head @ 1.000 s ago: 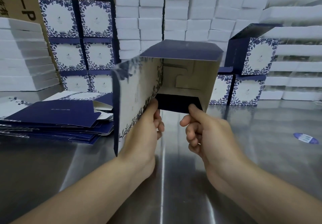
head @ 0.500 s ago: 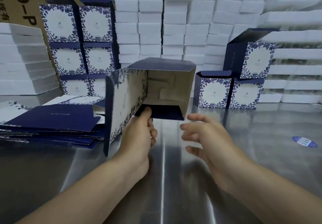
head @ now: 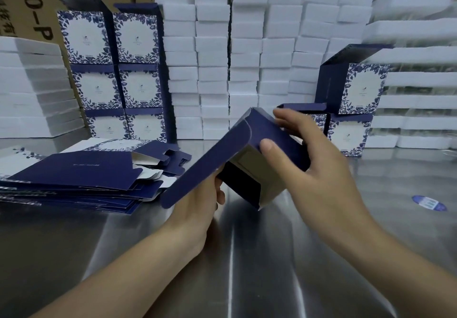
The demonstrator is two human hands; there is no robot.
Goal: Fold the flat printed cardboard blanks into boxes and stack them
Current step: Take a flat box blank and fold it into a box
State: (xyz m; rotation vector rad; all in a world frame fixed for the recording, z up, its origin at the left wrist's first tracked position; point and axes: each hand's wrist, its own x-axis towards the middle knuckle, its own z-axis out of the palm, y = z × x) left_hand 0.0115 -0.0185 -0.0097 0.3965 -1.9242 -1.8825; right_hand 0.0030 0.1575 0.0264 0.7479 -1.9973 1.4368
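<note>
Only the head view here. The box (head: pixel 237 159) is half-formed and held in the air over the worktop (head: pixel 74 256), tipped on a diagonal, dark blue panel up, grey inside showing at the open end facing the camera.

Handling-wise I'd say this is thin printed card: super light, springy along the creases, and it'll dent or scuff if you squeeze a panel in the middle. Probably a bit slick on the printed side too. Best place to hold looks like the folded edges and corners, where it's stiffest, not the loose flaps.

Left hand (head: pixel 197 209) comes up from below, fingers curled round the lower left edge, gripping the wall near the open end. Right hand (head: pixel 314 169) is wrapped over the top right side, thumb pressed flat on the blue panel, fingers (head: pixel 286 117) curled over the far edge. So both hands are clamped on it, wrists angled in toward each other.

Flat blanks (head: pixel 81 176) are piled on the left, and finished boxes (head: pixel 111 70) are stacked at the back left, with a few more (head: pixel 356 90) on the right.
</note>
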